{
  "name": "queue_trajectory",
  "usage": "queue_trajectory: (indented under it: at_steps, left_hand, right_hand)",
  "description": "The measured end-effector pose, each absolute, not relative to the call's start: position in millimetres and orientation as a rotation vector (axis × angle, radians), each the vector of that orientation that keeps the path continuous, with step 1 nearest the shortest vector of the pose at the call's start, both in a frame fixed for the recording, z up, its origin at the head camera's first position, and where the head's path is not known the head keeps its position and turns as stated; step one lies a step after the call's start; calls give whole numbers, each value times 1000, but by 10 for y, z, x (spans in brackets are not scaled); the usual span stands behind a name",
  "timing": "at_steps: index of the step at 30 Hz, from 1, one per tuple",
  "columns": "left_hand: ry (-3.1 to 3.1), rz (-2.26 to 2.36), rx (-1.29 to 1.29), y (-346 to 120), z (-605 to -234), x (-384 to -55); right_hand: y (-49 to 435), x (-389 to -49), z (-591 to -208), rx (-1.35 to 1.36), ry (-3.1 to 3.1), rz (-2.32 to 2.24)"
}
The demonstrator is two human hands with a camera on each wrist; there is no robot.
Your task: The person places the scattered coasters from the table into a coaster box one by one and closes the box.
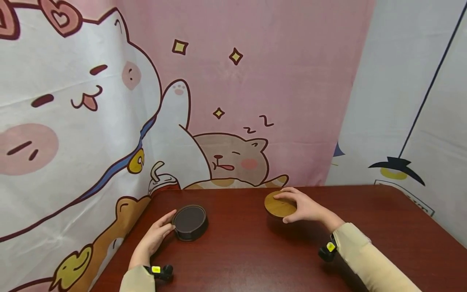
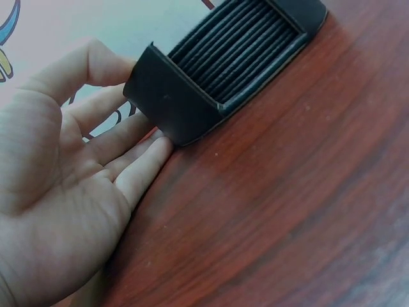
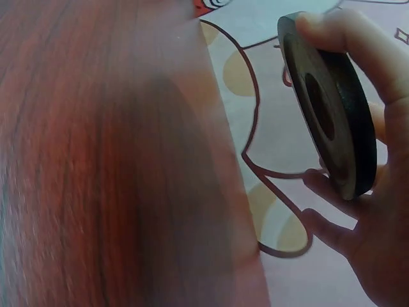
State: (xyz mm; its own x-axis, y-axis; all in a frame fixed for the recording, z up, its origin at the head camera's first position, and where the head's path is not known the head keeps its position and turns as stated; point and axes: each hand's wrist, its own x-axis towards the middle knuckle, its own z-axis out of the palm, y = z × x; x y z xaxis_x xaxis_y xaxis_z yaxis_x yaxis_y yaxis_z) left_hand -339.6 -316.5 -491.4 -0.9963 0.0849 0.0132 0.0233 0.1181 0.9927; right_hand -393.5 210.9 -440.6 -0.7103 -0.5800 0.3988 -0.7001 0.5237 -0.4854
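On the left of the table stands a round black coaster holder (image 1: 190, 221). Through its cut-out side, a stack of thin black coasters (image 2: 239, 51) shows in the left wrist view. My left hand (image 1: 155, 235) touches the holder's left side with its fingertips, the fingers not wrapped round it. Farther right, my right hand (image 1: 300, 206) holds a round wooden disc (image 1: 280, 206) by its rim, thumb on the near side and fingers on the far side. The disc has a dark edge (image 3: 358, 121) and a ring-shaped underside with a dark round centre. Its shadow falls on the tabletop below.
The dark red-brown wooden table (image 1: 233, 259) reaches back to a cartoon-printed cloth (image 1: 284, 81). A black wrist camera (image 1: 162, 271) sits on the left wrist, and another camera (image 1: 327, 250) on the right. The table's back edge lies just behind the disc.
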Motion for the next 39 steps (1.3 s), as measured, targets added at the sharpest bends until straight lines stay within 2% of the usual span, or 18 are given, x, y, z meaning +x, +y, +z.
queue_trajectory:
  at_steps: [19, 39]
  left_hand:
    - [2333, 2055, 119, -3221, -4902, -3381]
    - [2333, 2077, 94, -3162, -4935, -3436]
  right_hand:
    - [990, -4149, -4655, 1274, -2550, 1124]
    - [-204, -4193, -4489, 1317, -2558, 1227]
